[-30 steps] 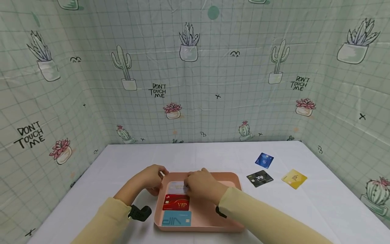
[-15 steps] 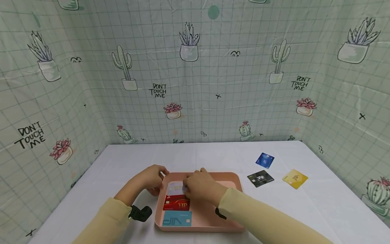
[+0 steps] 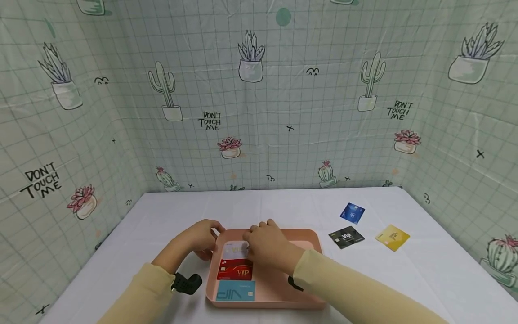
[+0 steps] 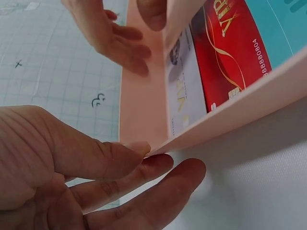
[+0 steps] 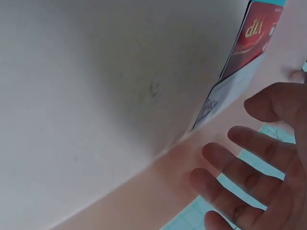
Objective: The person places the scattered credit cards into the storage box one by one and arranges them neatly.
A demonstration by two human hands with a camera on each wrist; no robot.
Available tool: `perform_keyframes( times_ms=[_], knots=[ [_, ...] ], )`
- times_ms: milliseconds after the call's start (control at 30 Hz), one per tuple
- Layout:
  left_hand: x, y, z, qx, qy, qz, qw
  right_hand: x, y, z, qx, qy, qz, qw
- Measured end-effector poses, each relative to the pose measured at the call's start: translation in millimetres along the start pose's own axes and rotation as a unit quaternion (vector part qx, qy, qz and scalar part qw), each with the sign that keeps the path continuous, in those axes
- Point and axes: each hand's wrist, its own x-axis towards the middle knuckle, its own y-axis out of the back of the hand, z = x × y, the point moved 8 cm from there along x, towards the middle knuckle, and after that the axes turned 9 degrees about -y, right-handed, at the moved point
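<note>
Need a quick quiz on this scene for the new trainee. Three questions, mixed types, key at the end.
1. How many cards show on the table outside the tray?

2. True or false: inside the tray, the red card lies between the white card and the light blue card.

3. In the head view, which tray corner does the left hand touch?
A) far left
B) near left
C) near right

Key:
1. Three: dark blue card, black card, yellow card
2. True
3. A

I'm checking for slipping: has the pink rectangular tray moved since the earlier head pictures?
No. Judged against the middle pink potted-succulent wall print, the pink rectangular tray shows no clear shift in any direction.
</note>
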Motion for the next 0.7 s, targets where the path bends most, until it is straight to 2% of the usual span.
perform_keyframes(
  times_ms=[267,467,567,700],
  knots=[
    [-0.4,-0.9,0.3,-0.004,-0.001,0.003,1.0,-4.8,14,16,-0.001,0.011,0.063,0.9979],
    [-0.4,-1.5,1.4,0.006,-0.003,0.005,1.0,-9.9,27,38,0.027,0.018,0.13,0.991],
    [-0.3,-1.8,1.5,0.005,0.0,0.004,1.0,-11.2,29,51,0.04,0.011,0.134,0.9901],
    [0.9,-2.1,2.0,0.003,0.003,0.004,1.0,-10.5,26,68,0.041,-0.008,0.115,0.9925]
  ],
)
